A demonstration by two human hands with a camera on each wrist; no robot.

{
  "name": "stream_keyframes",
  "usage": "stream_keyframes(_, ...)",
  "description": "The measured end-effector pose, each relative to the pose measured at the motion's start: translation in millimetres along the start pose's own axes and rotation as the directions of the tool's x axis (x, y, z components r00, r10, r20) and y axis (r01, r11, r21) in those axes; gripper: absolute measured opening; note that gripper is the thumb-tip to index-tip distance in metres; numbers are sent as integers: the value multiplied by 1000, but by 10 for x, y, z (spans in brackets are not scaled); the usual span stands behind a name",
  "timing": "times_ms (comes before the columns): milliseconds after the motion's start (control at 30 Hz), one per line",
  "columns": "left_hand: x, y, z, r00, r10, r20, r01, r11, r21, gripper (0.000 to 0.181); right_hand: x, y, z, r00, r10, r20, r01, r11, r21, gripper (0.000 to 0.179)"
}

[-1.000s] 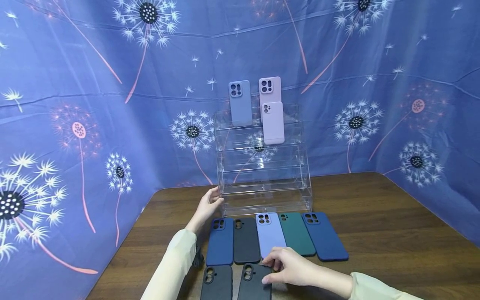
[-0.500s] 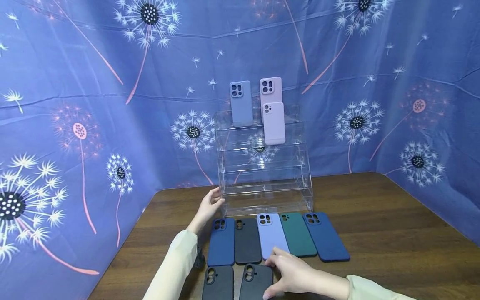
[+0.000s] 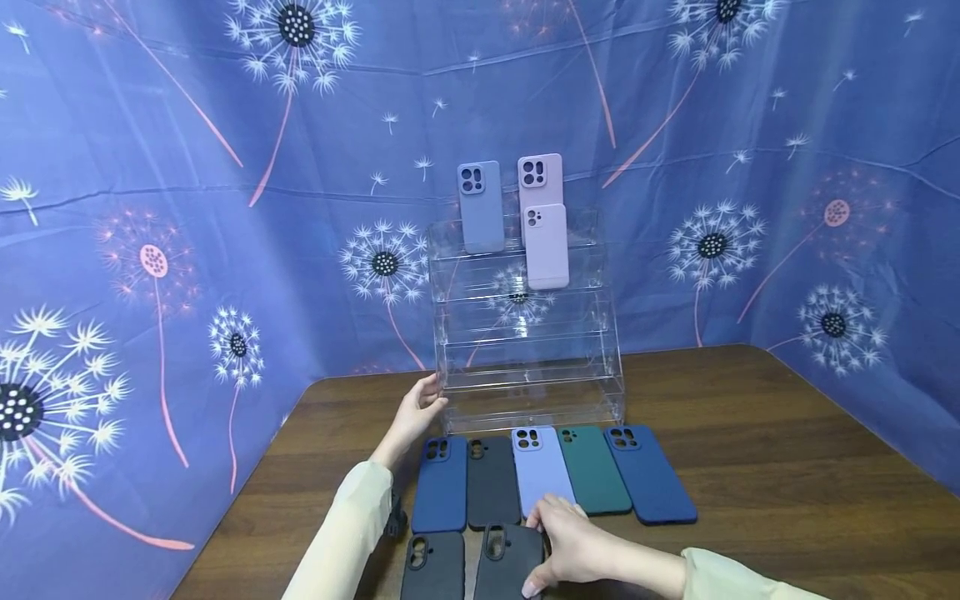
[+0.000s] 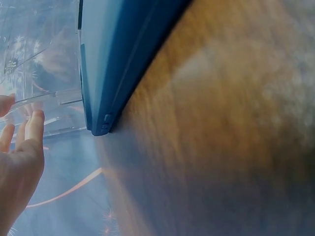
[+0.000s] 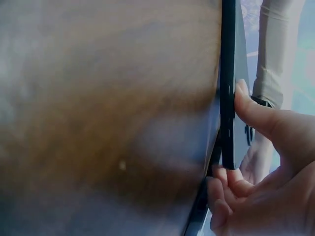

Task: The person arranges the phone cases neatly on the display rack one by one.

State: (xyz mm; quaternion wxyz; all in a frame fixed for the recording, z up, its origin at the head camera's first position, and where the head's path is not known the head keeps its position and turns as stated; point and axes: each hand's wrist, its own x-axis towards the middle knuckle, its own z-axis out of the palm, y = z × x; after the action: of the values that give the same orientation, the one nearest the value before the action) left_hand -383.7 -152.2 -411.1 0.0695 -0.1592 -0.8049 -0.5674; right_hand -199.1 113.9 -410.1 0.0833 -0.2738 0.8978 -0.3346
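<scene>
My left hand (image 3: 414, 414) holds the lower left side of a clear tiered display rack (image 3: 527, 400), thumb in front and fingers behind its edge. In the left wrist view the fingertips (image 4: 35, 120) show at the clear plastic. My right hand (image 3: 573, 546) grips a black phone case (image 3: 510, 562) by its right side and top corner. The right wrist view has the thumb (image 5: 253, 108) on the case's edge and the other fingers curled around its end. A second black phone case (image 3: 437, 567) lies to the left of it.
Behind these lies a row of phone cases: dark blue (image 3: 441, 496), black (image 3: 492, 492), lavender (image 3: 542, 475), green (image 3: 596, 475) and another blue one (image 3: 652, 483). Light blue (image 3: 482, 221), pink (image 3: 529, 190) and pale pink (image 3: 549, 254) cases stand on the rack's upper tiers.
My right hand has shifted its thumb down the case's right side, with its fingers now around the top corner. The case's top end has risen slightly. My left hand stays at the rack.
</scene>
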Motion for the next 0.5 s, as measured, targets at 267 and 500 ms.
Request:
stream_keyframes(267, -111, 266, -39, 999, -1, 41, 3, 999, -44, 53, 17, 46, -89, 996, -57, 69, 24, 916, 401, 48)
stream_keyframes(500, -147, 339, -50, 999, 3, 43, -1, 999, -42, 53, 29, 61, -167, 996, -83, 19, 68, 907, 415, 50)
